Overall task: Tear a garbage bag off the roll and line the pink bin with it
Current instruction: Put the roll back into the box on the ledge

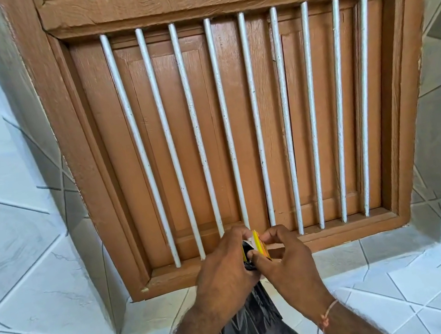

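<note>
Before a brown barred window (235,123), both hands' fingers (254,258) clamped on yellow-labelled roll (261,245), black bag (252,323) hanging below

No readable text anywhere — yellow label (262,245) too blurred

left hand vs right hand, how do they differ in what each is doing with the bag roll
The left hand wraps the black plastic of the garbage bag roll, fingers curled over it; the right hand pinches the yellow label between thumb and fingertips. The right wrist wears a thin string bracelet; the left is bare. Black bag hangs below the left hand. Both are raised before the wooden window.
</note>
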{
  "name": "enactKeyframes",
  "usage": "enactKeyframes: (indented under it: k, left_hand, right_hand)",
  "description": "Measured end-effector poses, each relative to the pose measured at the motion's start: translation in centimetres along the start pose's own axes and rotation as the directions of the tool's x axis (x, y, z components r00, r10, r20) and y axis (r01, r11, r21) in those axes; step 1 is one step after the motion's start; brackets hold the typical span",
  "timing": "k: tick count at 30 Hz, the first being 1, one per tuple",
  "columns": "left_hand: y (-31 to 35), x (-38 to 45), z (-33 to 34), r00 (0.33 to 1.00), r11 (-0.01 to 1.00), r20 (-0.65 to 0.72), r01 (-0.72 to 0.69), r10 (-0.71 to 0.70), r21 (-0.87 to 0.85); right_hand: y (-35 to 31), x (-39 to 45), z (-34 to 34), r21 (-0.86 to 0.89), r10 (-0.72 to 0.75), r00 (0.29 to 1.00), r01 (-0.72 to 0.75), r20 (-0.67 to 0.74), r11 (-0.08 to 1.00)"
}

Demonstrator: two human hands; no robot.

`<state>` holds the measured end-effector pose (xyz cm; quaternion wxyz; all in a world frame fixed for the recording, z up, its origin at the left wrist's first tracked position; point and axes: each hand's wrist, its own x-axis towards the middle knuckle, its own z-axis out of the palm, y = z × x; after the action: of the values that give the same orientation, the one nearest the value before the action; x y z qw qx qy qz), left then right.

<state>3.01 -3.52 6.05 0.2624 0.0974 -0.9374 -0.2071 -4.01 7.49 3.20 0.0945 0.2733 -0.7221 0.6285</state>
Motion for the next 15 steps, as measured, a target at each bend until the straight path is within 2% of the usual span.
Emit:
enactKeyframes:
  k: [5,9,12,15]
  left_hand:
    - [0.3,-0.2,0.1,0.999,0.998,0.005,-0.05,0.05,0.044]
    - [0.3,-0.1,0.6,0.999,0.998,0.002,-0.05,0.05,0.032]
    - [-0.4,-0.5,0.1,0.999,1.0,-0.036,-0.01,0.01,-0.007]
    - [-2.9,-1.6,-0.8,0.986,0.99,-0.102,0.132,-0.135,-0.041]
  right_hand:
    - [-0.3,-0.2,0.2,0.098,0.103,0.991,-0.11,0.081,0.989]
    - [-0.1,-0.1,0.7,0.179,0.204,0.979,-0.202,0.012,0.963]
    - [0.1,0.4,0.1,0.445,0.414,0.91,-0.376,0.012,0.813]
    - [0.9,0.9,-1.5,0.519,0.473,0.88,-0.417,0.027,0.746]
